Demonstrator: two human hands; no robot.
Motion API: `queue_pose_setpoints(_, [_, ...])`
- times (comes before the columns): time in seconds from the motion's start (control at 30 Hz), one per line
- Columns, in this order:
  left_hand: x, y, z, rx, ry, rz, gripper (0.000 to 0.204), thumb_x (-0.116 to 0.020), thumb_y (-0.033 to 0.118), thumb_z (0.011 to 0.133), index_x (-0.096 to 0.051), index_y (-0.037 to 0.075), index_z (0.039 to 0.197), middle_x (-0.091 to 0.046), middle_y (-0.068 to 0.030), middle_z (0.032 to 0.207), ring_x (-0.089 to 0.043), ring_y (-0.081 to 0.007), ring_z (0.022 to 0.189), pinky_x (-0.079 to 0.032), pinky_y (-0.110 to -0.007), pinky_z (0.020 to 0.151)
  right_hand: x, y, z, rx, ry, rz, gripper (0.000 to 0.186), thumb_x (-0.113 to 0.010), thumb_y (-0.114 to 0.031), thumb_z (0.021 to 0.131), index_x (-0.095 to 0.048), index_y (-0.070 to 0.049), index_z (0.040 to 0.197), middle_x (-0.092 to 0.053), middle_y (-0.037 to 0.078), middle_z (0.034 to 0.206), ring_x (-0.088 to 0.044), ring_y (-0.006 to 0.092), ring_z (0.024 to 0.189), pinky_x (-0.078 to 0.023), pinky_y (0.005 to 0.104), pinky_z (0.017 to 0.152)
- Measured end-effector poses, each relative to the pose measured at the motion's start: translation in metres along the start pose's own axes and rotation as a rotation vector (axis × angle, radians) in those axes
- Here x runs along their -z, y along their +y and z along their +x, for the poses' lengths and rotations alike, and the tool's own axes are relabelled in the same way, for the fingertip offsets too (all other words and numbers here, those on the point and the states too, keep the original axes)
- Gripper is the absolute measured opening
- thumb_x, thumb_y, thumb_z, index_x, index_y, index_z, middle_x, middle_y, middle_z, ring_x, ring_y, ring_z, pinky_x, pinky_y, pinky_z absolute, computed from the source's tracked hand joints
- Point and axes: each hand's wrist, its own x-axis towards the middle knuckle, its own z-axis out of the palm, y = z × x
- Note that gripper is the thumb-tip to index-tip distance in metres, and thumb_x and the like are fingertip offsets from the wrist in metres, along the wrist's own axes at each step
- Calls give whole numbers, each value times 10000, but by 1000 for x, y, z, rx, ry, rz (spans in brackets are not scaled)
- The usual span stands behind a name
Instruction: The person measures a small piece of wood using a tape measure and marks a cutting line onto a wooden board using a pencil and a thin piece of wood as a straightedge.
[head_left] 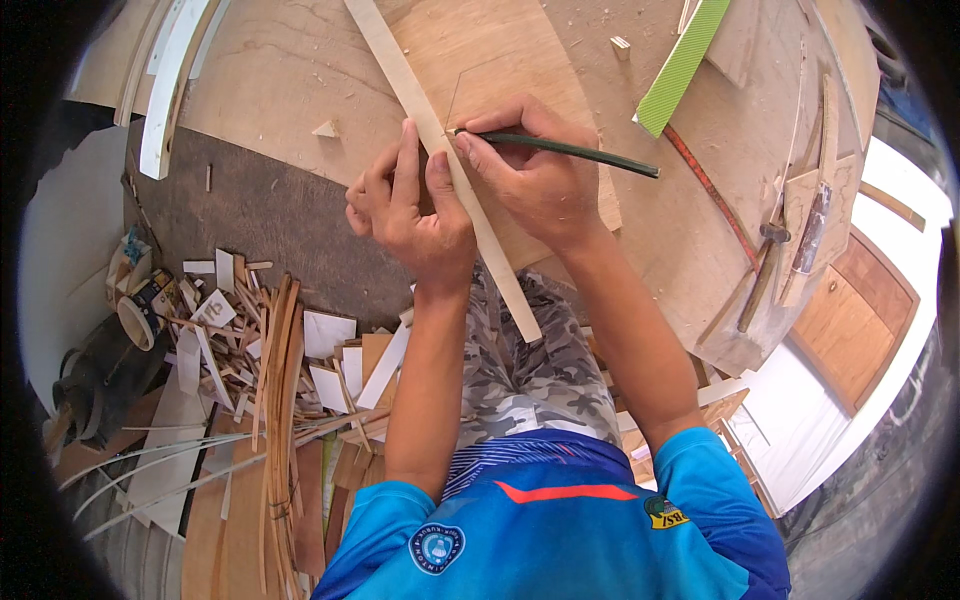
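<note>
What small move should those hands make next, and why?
Probably draw the pencil along the wooden strip: the right hand holds its tip at the strip's edge, while the left hand's fingers rest against the strip.

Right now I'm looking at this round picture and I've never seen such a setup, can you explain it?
There's no machine, just a person working bare-handed. The single picture comes from a head-worn fisheye camera looking down, so straight edges bend. The left hand touches a pale strip lying across a plywood sheet; the right hand holds a dark pencil, its tip near the strip's edge. A green strip and a hammer also lie on the table.
</note>
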Motion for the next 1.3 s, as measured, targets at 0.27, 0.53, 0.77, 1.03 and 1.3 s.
queue_pose_setpoints(0.27, [1,1,2,-4,-2,-3,387,-785,210,998,-790,113,1373,-726,-7,1160,-579,-219,1138,-285,-487,1116,1,-4,1,83,23,-88,103,-827,11,940,-762,38,1015,-832,129,1001,-801,142,919,-672,291,818])
queue_pose_setpoints(0.53, [-1,0,1,4,13,-18,389,-775,197,995,-789,106,1373,-725,-21,1158,-579,-223,1127,-309,-472,1113,1,-3,1,61,29,-68,112,-838,4,932,-770,35,1015,-833,118,981,-802,140,893,-668,285,788])
queue_pose_setpoints(0.77, [-1,0,3,-10,20,-11,391,-781,187,980,-796,105,1362,-728,-25,1145,-588,-227,1106,-328,-476,1103,-3,2,1,40,51,-25,132,-845,-11,932,-765,43,1023,-832,133,974,-805,144,889,-673,286,800])
queue_pose_setpoints(1.03, [0,0,3,-26,11,4,389,-785,193,979,-799,104,1358,-731,-25,1146,-595,-233,1096,-333,-481,1099,-1,-3,1,74,53,-82,131,-848,-33,933,-768,39,1008,-836,137,957,-813,153,873,-670,290,784])
queue_pose_setpoints(1.3, [0,-2,3,-34,7,-8,398,-792,190,977,-797,105,1366,-723,-25,1171,-582,-228,1112,-326,-480,1102,-1,-4,2,88,57,-118,143,-865,-57,927,-780,23,1010,-840,131,949,-813,148,857,-661,292,767])
